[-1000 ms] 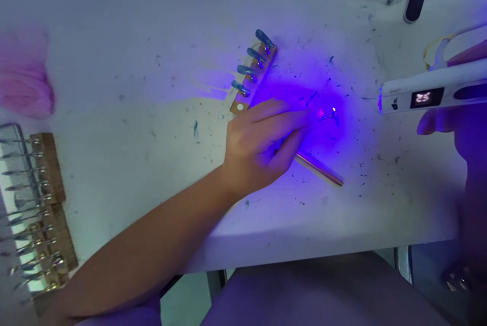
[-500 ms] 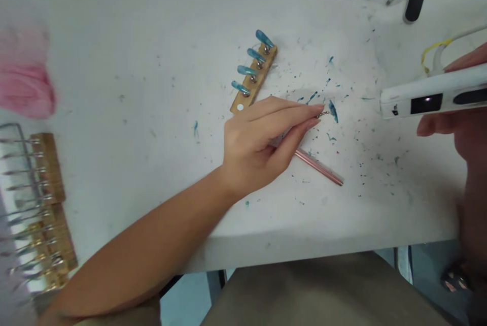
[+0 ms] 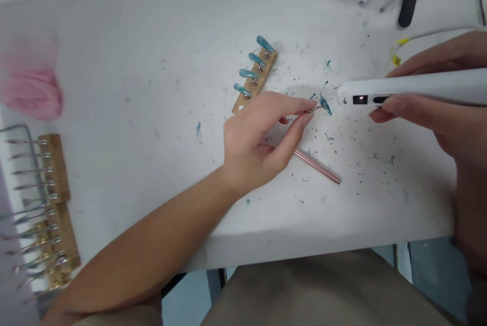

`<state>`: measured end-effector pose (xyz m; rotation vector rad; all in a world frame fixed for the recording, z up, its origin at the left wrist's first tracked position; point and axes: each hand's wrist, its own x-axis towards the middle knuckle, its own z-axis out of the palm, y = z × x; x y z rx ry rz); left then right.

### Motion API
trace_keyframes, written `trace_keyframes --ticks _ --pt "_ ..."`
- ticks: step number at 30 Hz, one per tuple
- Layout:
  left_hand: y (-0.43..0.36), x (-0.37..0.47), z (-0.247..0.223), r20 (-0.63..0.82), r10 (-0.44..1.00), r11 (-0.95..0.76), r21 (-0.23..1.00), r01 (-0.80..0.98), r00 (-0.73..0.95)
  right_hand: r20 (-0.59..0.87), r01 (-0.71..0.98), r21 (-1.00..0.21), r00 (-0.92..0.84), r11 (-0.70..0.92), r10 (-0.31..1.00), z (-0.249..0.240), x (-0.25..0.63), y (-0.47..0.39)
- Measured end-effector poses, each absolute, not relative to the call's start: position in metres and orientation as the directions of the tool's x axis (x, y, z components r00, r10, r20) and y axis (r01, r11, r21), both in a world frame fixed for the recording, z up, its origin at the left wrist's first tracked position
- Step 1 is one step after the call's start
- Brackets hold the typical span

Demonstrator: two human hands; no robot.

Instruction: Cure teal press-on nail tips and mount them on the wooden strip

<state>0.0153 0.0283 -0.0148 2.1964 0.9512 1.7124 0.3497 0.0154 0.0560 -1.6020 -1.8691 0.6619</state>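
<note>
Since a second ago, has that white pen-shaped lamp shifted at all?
Yes. The white lamp in the right hand has slid left, toward the wooden nail holder, which stayed put. Its tip now almost reaches the blue nail tip pinched by the left hand.

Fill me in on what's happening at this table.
A person sits at a paint-flecked white table. The left hand pinches a small metal pin carrying a teal nail tip. The right hand holds a white pen-shaped lamp, its end close beside that tip, with no glow visible. A wooden strip with four more teal tips lies behind.
</note>
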Motion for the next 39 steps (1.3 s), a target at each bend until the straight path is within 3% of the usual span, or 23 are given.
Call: trace_keyframes --ticks 7,13,18,27,35,39 --pt "0.026 0.022 -0.014 0.779 0.622 -0.757 0.570 0.320 0.082 0.100 0.767 -0.625 -0.105 0.145 0.989 0.006 0.461 0.020" --pt "0.022 0.018 -0.011 0.700 0.714 -0.662 0.678 0.319 -0.006 0.083 0.762 -0.598 -0.251 0.250 0.964 0.023 0.395 0.033" --pt "0.020 0.013 -0.003 0.512 0.858 -0.509 0.858 0.076 -0.038 -0.002 0.747 -0.605 -0.346 0.274 0.938 0.041 0.346 0.039" --pt "0.031 0.014 -0.015 0.487 0.871 -0.491 0.855 -0.166 -0.067 0.031 0.772 -0.556 -0.353 0.310 0.935 0.028 0.352 0.043" --pt "0.015 0.008 0.025 0.196 0.965 -0.231 0.950 -0.211 -0.176 0.105 0.772 -0.502 -0.393 0.390 0.914 0.021 0.353 0.041" --pt "0.015 -0.012 0.050 -0.103 0.983 0.067 0.973 -0.222 -0.155 0.184 0.757 -0.480 -0.407 0.443 0.895 0.025 0.348 0.035"
